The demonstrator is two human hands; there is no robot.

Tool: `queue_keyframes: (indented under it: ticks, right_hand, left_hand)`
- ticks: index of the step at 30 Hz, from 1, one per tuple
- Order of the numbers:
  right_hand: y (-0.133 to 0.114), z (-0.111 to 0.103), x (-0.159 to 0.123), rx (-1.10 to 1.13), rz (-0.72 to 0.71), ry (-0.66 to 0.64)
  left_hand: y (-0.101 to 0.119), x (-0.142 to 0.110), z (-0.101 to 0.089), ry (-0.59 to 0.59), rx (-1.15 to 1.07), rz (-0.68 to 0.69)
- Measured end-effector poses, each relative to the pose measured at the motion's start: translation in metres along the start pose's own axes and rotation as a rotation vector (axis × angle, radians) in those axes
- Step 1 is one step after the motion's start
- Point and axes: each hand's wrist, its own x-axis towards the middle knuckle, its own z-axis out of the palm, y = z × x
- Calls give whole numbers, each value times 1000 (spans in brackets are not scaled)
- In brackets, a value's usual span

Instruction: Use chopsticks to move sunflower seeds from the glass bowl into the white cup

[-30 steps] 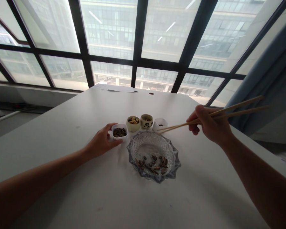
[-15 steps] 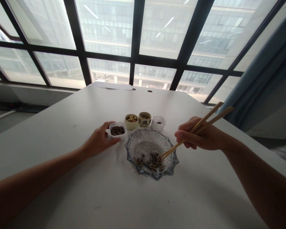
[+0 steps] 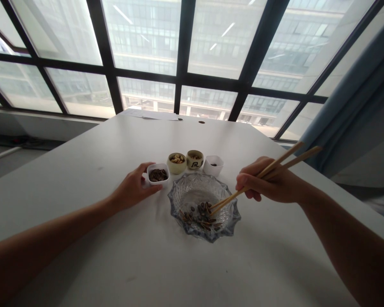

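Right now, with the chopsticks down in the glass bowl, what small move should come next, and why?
Perhaps the right hand should gently pinch the chopsticks together: their tips are among the seeds in the glass bowl, though whether they already grip one is too small to tell. The left hand holds the white cup, so it can stay put.

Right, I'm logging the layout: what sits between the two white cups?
In the head view, a cream cup of nuts and a black-lettered cream cup, set slightly farther back.
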Motion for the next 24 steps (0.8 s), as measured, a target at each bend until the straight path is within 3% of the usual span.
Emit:
queue_keyframes:
  ticks: [24]
  right_hand:
    - [7,6,3,58,45,51]
  left_hand:
    - [3,0,-1,13,-12,15]
